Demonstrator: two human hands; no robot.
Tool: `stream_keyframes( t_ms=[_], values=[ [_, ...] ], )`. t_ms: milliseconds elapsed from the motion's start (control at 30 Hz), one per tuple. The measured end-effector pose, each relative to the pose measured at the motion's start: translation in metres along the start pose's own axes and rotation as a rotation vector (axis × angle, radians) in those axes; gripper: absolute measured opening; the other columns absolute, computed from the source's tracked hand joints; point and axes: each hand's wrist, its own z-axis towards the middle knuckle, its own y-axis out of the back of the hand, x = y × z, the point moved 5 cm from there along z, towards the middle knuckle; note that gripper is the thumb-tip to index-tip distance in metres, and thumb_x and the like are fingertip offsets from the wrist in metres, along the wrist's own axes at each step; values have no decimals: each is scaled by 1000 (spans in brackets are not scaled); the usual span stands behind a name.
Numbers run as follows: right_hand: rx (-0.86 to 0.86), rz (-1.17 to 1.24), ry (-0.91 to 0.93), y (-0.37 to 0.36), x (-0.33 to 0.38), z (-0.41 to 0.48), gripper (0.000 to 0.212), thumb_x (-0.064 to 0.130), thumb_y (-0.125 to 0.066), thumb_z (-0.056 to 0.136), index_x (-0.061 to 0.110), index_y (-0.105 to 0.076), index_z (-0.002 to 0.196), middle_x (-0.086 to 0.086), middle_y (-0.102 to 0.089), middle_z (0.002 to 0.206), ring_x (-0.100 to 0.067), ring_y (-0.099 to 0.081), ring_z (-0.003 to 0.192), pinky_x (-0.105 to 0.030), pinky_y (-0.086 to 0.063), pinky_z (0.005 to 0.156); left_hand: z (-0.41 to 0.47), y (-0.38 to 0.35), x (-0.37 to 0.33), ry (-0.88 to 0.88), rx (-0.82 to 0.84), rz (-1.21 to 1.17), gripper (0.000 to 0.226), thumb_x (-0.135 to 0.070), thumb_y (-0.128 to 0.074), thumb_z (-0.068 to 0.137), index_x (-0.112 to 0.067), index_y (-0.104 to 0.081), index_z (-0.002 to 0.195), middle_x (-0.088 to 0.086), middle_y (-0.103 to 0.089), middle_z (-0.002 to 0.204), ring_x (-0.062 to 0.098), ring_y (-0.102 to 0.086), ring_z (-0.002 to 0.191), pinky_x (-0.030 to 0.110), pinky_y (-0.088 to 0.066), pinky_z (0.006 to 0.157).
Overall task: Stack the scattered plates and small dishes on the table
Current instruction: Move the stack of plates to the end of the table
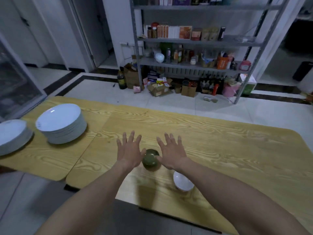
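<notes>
**Both hands spread over green dish, nothing gripped**

White small dish (183, 183) sits alone just inside the near edge of the worktop (228, 150), beside the right forearm; probably not yet stacked. Just beyond it is the green dish (150, 160), upright, near the middle of the near edge; may be several nested, cannot tell. Left hand (129, 150) and right hand (172, 154) flank it, palms down, one each side; fingers (171, 139) straight and splayed wide, holding nothing; both thumbs lie at the dish rim, touching or just beside, cannot tell; reads as about to cup it or letting go. At the left end of the worktop is a tall plate stack (61, 123); a second plate stack (12, 135) sits at the left edge, partly out of frame; likely sorted by size. Beyond the far edge, a shelf rack (194, 40) stands on the floor.
</notes>
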Motion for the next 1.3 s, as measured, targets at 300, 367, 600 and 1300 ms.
stream_keyframes(
  t_ms=[300, 367, 600, 1300],
  values=[
    [-92, -66, 171, 40, 116, 37, 81, 67, -31, 96, 26, 2, 158, -14, 2, 165, -34, 2, 152, -62, 2, 117, -24, 33, 122, 163, -111, 31, 68, -58, -32, 98, -29, -14, 156, 0, -3, 166, 33, 1, 151, 58, -6, 119],
    [-105, -64, 185, 51, 144, 47, 81, 67, -31, 96, 26, 3, 158, -13, 3, 166, -33, 2, 152, -61, 1, 118, -28, 41, 151, 183, -132, 24, 68, -58, -33, 98, -29, -15, 156, 0, -4, 166, 32, -2, 151, 57, -7, 118],
    [-148, 2, 223, 82, 234, 84, 80, 65, -34, 97, 27, 2, 158, -12, 2, 166, -30, 0, 153, -59, -1, 119, -31, 67, 255, 221, -241, -45, 67, -56, -41, 97, -26, -24, 154, 3, -14, 164, 30, -7, 151, 54, -8, 120],
    [13, 577, 193, 64, 349, 284, 85, 68, -50, 89, 37, -8, 157, -5, -13, 165, -23, -13, 151, -46, -23, 117, 96, 37, 444, 425, -244, -494, 61, -47, -51, 95, -27, -34, 151, 8, -25, 160, 27, -25, 145, 42, -28, 113]
  ],
)
